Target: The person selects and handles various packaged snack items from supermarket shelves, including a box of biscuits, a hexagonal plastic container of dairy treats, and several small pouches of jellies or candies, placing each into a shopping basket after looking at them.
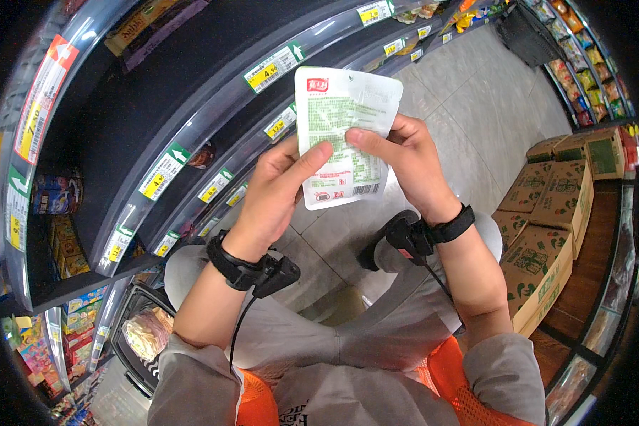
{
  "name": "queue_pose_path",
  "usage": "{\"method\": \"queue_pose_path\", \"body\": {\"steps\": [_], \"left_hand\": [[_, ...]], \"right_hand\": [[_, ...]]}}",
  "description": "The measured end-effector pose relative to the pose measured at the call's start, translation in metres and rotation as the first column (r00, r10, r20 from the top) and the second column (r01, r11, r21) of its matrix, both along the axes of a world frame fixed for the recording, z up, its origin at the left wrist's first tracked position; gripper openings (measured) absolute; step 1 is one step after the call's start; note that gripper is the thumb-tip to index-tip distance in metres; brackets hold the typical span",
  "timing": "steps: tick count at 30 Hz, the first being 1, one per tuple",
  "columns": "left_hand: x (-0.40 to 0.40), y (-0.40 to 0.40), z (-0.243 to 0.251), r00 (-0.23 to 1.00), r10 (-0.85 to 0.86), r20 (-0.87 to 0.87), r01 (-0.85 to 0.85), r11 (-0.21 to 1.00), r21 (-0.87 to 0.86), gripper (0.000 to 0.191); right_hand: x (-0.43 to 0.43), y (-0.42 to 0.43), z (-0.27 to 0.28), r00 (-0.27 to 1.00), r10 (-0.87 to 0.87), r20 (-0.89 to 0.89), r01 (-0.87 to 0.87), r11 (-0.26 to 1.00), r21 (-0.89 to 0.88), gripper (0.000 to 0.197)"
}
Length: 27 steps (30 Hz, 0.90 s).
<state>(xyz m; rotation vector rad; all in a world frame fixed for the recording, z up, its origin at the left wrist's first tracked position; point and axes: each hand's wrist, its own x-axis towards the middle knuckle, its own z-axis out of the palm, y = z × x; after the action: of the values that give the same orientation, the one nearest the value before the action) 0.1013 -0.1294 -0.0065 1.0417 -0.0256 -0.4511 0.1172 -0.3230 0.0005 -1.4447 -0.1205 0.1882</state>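
Observation:
A white and green food pouch [346,160] is held up before me, its printed side with a barcode facing my eyes. My left hand [285,183] grips its left edge, the thumb lying across the print. On the right edge, my right hand [407,152] pinches the same pouch with the thumb on top. The fingers behind the pouch are partly hidden. Black straps with small devices and cables sit on both wrists. To the left, dark store shelves [104,133] carry price labels along their front rails, close beside my left hand.
Cardboard cartons [532,255] stand on a low wooden shelf at the right. A black basket [527,34] is at the upper right near racks of packets [591,58]. At the lower left, a bag of food [145,333] lies in a black-rimmed bin. Grey floor tiles [474,106] run between the shelves.

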Motion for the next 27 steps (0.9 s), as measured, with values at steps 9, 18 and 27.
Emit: {"method": "queue_pose_path", "body": {"steps": [9, 18, 27], "left_hand": [[0.015, -0.01, 0.011, 0.989, 0.131, -0.074, -0.137, 0.987, -0.089, 0.032], [0.006, 0.003, 0.009, 0.972, 0.187, -0.142, -0.184, 0.982, 0.034, 0.032], [-0.074, 0.016, 0.039, 0.947, 0.321, -0.017, -0.318, 0.945, 0.079, 0.033]], "right_hand": [[0.02, 0.006, 0.004, 0.997, 0.016, -0.075, -0.011, 0.997, 0.077, 0.024], [0.022, 0.012, 0.006, 0.976, 0.092, -0.198, -0.084, 0.995, 0.045, 0.025], [-0.054, 0.037, 0.045, 0.975, 0.122, -0.184, -0.105, 0.989, 0.101, 0.022]]}}
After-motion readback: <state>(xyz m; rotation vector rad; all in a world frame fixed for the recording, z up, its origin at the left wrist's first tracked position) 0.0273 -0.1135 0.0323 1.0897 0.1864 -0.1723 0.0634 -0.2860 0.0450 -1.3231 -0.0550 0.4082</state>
